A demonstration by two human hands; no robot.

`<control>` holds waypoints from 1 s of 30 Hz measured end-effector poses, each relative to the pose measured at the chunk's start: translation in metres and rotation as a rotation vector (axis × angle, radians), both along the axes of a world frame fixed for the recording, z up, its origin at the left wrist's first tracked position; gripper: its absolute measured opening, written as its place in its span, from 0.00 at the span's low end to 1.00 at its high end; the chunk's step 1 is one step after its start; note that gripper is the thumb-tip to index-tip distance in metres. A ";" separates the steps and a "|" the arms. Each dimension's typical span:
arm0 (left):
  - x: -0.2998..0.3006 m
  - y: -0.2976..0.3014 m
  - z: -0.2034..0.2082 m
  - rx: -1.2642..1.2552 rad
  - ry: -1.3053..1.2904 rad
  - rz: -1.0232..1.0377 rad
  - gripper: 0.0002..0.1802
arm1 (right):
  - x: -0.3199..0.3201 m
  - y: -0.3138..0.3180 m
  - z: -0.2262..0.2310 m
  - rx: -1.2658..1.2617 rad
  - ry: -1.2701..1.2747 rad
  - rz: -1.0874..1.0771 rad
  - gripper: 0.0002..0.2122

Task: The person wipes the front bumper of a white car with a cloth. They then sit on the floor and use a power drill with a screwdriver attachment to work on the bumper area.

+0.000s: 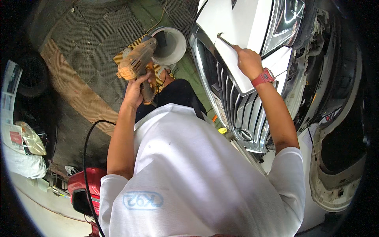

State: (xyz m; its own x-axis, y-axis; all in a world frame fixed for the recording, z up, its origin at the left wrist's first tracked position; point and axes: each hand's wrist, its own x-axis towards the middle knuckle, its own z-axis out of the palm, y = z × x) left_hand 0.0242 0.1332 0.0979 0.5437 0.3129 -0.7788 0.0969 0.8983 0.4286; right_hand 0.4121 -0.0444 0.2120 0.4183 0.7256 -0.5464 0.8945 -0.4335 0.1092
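Observation:
My left hand (135, 91) is wrapped round the handle of a dusty yellow-orange heat gun (136, 59), held left of my body with its nozzle toward the upper right. Over the white front panel (231, 23) of a car, my right hand (250, 63) grips a thin dark stick-like tool (226, 40). The tool's tip rests at or just above a small dark mark on the panel; contact is hard to tell. The headlight (283, 23) lies right of that hand, and the chrome grille (241, 114) lies below it.
Beyond the heat gun stands a grey bucket (169, 45) on a yellow-black striped mat (119, 58). A black cable (85, 158) loops past my left side. A red object (87, 183) sits at lower left. The car's exposed front structure (316, 79) is at right.

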 end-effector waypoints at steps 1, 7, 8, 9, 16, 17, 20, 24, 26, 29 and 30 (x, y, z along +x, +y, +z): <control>0.005 -0.011 0.004 0.025 -0.003 0.018 0.13 | -0.001 0.002 -0.005 -0.007 0.001 0.017 0.21; 0.028 -0.067 0.014 -0.013 -0.054 0.053 0.15 | 0.001 -0.002 0.000 0.009 -0.002 0.148 0.13; 0.031 -0.075 0.018 -0.017 -0.052 0.065 0.15 | 0.002 -0.003 0.004 0.001 0.000 0.155 0.13; 0.034 -0.083 0.015 0.010 -0.062 0.062 0.15 | 0.001 -0.001 0.004 0.040 -0.007 0.175 0.11; 0.035 -0.119 0.024 0.034 -0.116 0.085 0.11 | 0.004 -0.009 -0.001 0.025 0.011 0.235 0.12; 0.035 -0.120 0.028 0.013 -0.077 0.072 0.12 | 0.004 -0.010 0.006 0.000 0.015 0.217 0.12; 0.029 -0.123 0.015 -0.002 -0.079 0.036 0.14 | 0.007 -0.011 -0.001 0.049 -0.005 0.230 0.11; 0.030 -0.124 0.018 0.012 -0.081 0.065 0.11 | 0.009 -0.003 -0.016 0.034 -0.038 0.238 0.11; 0.030 -0.123 0.022 0.016 -0.032 0.052 0.10 | 0.015 -0.005 0.000 0.030 -0.008 0.252 0.10; 0.030 -0.125 0.023 0.030 -0.052 0.072 0.09 | 0.013 -0.007 0.000 0.033 -0.038 0.252 0.10; 0.030 -0.124 0.021 0.025 -0.058 0.064 0.10 | 0.013 -0.005 -0.004 0.044 -0.051 0.256 0.10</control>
